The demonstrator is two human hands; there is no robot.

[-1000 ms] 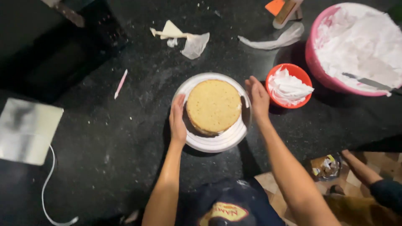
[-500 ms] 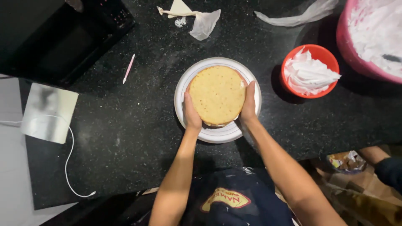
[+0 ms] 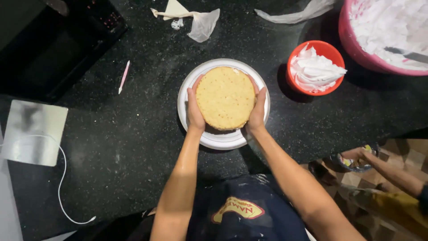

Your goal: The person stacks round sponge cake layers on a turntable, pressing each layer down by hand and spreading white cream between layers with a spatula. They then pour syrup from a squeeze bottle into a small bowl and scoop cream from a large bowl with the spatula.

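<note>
Both arms reach forward; the left hand and right hand face each other, palms inward, fingers curved.

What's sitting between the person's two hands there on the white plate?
A round yellow sponge cake fills the gap: the left hand and right hand press its opposite sides above the white plate, in the head view.

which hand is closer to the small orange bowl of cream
Right. The right hand presses the cake's right edge, on the side facing the orange bowl; the left hand is on the cake's far side.
</note>
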